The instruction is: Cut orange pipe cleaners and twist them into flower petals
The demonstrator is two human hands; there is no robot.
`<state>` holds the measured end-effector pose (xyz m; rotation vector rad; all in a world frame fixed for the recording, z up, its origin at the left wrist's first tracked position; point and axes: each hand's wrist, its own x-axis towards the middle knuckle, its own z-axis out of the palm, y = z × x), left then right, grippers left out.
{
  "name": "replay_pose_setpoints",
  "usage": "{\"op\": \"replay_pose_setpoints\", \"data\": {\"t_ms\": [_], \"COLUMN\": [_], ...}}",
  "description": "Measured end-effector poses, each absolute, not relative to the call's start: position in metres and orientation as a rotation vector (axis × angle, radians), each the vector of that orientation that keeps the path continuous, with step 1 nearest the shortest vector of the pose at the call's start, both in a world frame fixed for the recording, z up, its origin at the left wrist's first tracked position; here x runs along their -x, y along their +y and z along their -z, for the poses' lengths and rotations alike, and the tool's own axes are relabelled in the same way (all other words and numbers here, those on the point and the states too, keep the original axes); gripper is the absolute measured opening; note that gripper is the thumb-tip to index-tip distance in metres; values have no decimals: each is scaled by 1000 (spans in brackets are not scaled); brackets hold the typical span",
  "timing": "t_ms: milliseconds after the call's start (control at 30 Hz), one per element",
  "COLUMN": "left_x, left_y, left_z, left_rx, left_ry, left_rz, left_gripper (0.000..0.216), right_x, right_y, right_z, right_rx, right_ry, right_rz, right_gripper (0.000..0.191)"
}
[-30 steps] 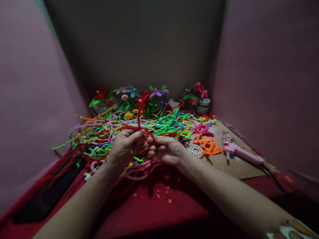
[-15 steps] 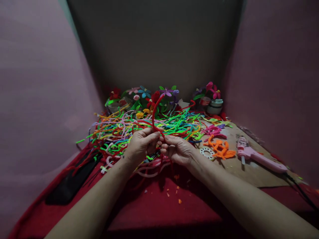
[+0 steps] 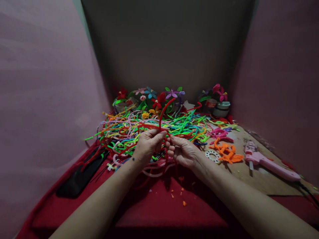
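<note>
Between my two hands is a red pipe cleaner (image 3: 163, 114), its upper end curving up and to the right. My left hand (image 3: 150, 141) pinches it between thumb and fingers. Close beside it, my right hand (image 3: 183, 151) is closed on the same pipe cleaner lower down, where red lengths also hang below the fingers. The exact bend at the fingertips is partly hidden. Behind and under the hands spreads a tangled heap of pipe cleaners (image 3: 129, 127) in green, pink, orange, yellow and other colours.
On the right, a pink glue gun (image 3: 270, 162) lies on a brown board (image 3: 259, 184) near orange pipe cleaner pieces (image 3: 226, 152) and a white ring with holes (image 3: 212, 156). A black phone-like slab (image 3: 74, 181) lies left. Pipe cleaner flowers (image 3: 171, 93) and a jar (image 3: 221, 109) stand behind.
The whole view has shifted, so the scene sits farther right. The red pipe cleaner's upper end leans more to the right. Both hands keep their hold on it.
</note>
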<state>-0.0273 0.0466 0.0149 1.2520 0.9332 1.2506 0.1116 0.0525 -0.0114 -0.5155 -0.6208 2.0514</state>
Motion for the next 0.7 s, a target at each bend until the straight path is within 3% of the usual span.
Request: {"op": "replay_pose_setpoints", "data": {"t_ms": [233,700], "left_x": [27,20], "left_y": [47,41], "left_z": [-15,-18], "left_rx": [-1245,-1341], "left_ry": [953,849], "left_rz": [-1291,-1439], "left_gripper": [27,20], "right_x": [-111,-104], "right_y": [47,43], "right_z": [7,12], "right_rx": [558,523], "right_ry": [-695,-780], "right_rz": [-2015,-1886], "right_gripper": [0,20]}}
